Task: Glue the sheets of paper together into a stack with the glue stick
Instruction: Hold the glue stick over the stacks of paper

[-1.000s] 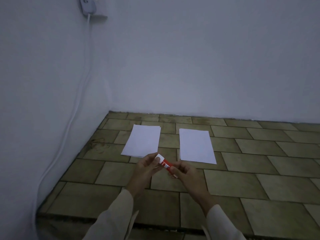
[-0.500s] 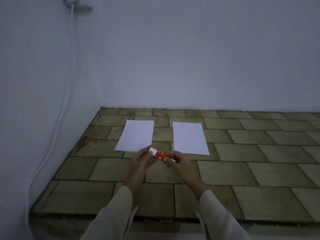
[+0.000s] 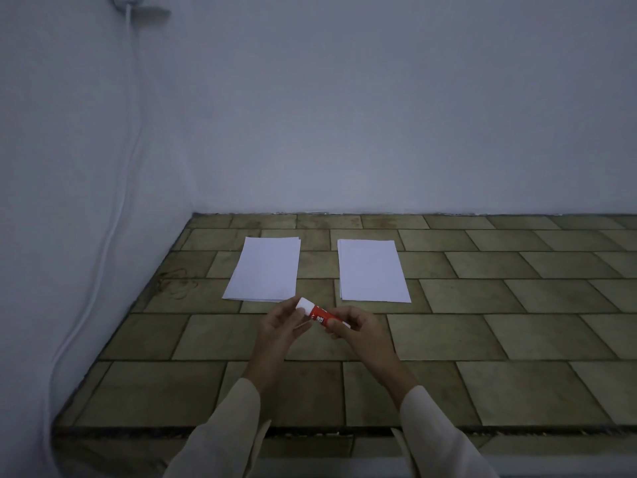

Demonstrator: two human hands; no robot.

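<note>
A: What are the hands doing?

B: Both hands hold one glue stick (image 3: pixel 322 316) up over the floor. The left hand (image 3: pixel 282 327) has its fingers closed around the white cap end. The right hand (image 3: pixel 358 331) pinches the other end, and the red part shows between them.

A: Is the cap off?

B: No, the white cap is on the stick. The stick lies tilted, with the cap end up and to the left.

A: Where is the paper?

B: Just past the hands, on the tiled floor (image 3: pixel 517 322). The left pile of paper (image 3: pixel 263 269) is a little to the left of the hands. Its sheets are not lined up, so some edges peek out. The right pile of paper (image 3: pixel 372 270) is a little to the right. There is a gap of bare tiles between the two piles.

A: What else is there?

B: Pale sleeves (image 3: pixel 437 432) cover both arms. A white wall (image 3: pixel 379 115) stands far behind the paper. On the left, a white cable (image 3: pixel 103 236) hangs down the side wall.
</note>
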